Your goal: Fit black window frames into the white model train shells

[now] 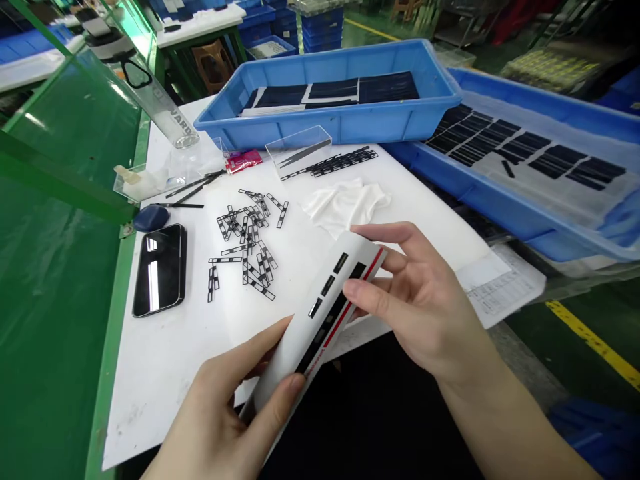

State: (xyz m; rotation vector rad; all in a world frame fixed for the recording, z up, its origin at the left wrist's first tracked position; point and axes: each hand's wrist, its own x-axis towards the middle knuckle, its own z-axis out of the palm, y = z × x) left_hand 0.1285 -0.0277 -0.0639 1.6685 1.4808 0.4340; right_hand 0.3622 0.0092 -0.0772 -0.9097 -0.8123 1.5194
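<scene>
Held up at a slant over the table's front edge is a white model train car body (295, 333) with a black window band, a red stripe and red lettering that seems to read "Restaurant". My left hand (225, 393) is closed around its lower end, thumb on the side. At the upper end, my right hand (420, 307) grips it, the thumb pressing on the black band and the index finger over the far edge. Three dark openings show along its upper face. Beyond it lies a loose heap of thin black window-frame strips (250, 233).
A white cloth (347, 202), a clear tray (300, 150) with tweezers, more black strips (345, 161) and a phone (160, 270) lie on the white table. Two blue bins (330, 127) with dark parts stand behind and right. A bottle (165, 113) leans near the green partition (65, 267).
</scene>
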